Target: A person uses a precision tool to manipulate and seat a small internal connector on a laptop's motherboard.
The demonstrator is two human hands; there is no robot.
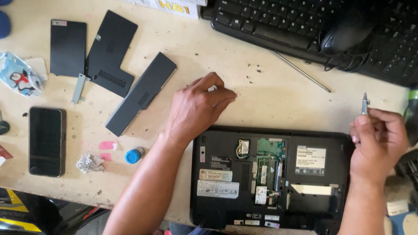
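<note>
Two hands flank the open laptop (270, 174): left hand (198, 106) pinches something small and white off the table (270, 100), right hand (379, 139) grips a screwdriver (365, 102) upright, clear of the boards.

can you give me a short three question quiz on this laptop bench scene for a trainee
1. True or false: the right hand holds a small metal screwdriver.
2. Where do the left hand fingertips rest: A on the beige worktop, B on the black smartphone, C on the black keyboard?
3. What colour is the small round cap near the left forearm?

Key: 1 true. 2 A. 3 blue.
</note>
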